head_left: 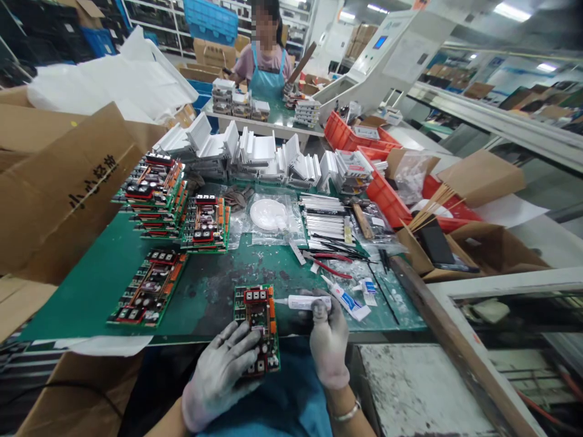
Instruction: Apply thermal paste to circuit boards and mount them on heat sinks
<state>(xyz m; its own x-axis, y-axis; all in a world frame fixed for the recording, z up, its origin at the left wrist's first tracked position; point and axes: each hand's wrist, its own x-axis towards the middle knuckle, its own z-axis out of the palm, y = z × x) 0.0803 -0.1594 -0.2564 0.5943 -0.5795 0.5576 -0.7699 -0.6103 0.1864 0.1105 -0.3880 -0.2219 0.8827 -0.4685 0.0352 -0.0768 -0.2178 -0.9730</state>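
A green circuit board (268,325) with red and orange parts lies at the table's front edge, partly over it. My gloved left hand (228,367) rests on its lower left part, fingers wrapped over the board. In my gloved right hand (328,340) is a white tube (303,302), gripped between thumb and fingers. The tube lies nearly level, its thin nozzle pointing left at the board's upper right edge. Whether the nozzle touches the board I cannot tell. Another board (148,288) lies flat to the left, with stacked boards (157,194) behind it.
Metal heat sinks (257,152) line the table's back. Red-handled pliers (332,267), a blue-and-white tube (348,300) and black ties lie to the right. A large carton (68,188) stands at left, red crates (382,188) at right. Across the table is a person (266,73).
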